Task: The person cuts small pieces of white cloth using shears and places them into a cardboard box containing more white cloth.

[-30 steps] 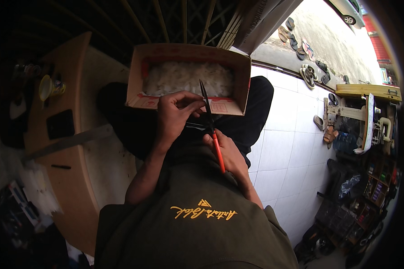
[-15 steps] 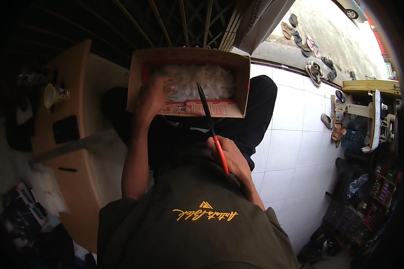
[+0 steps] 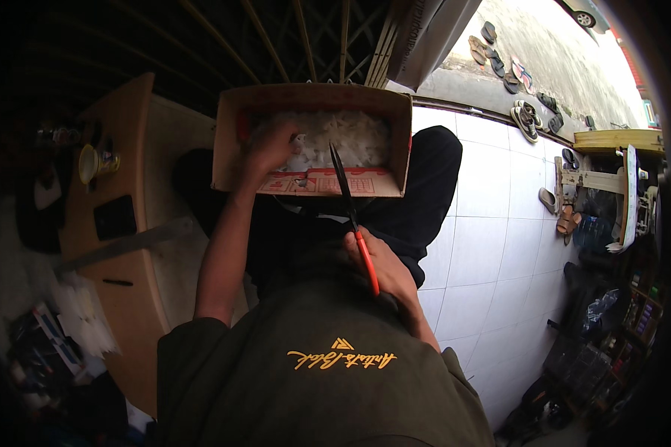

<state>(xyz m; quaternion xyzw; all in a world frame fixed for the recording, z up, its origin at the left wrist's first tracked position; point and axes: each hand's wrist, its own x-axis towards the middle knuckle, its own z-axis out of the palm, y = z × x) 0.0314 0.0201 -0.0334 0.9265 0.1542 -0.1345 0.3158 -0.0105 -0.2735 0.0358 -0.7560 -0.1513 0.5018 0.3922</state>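
Observation:
An open cardboard box (image 3: 227, 141) with red printing stands in front of my lap, and a heap of small whitish translucent pieces (image 3: 343, 134) lies inside it. My left hand (image 3: 274, 147) reaches over the box's left part with its fingers closed. A small white piece (image 3: 300, 139) shows at the fingertips, though blur and shade hide its shape. In my right hand (image 3: 388, 261) is a pair of scissors (image 3: 366, 262) with red-orange handles. Its dark blades are together and point forward over the box's near wall, the tip above the heap.
To the left is a wooden bench (image 3: 134, 298) with a yellow-rimmed cup (image 3: 89, 164) and a flat black object (image 3: 115, 217). A metal lattice gate (image 3: 298, 45) rises beyond the box. White floor tiles (image 3: 484, 223) lie right, with sandals and shoes (image 3: 525, 119) by the threshold.
My left hand has shifted slightly right within the box, and its fingers have curled closed on a small white piece. The right hand and scissors stay nearly still.

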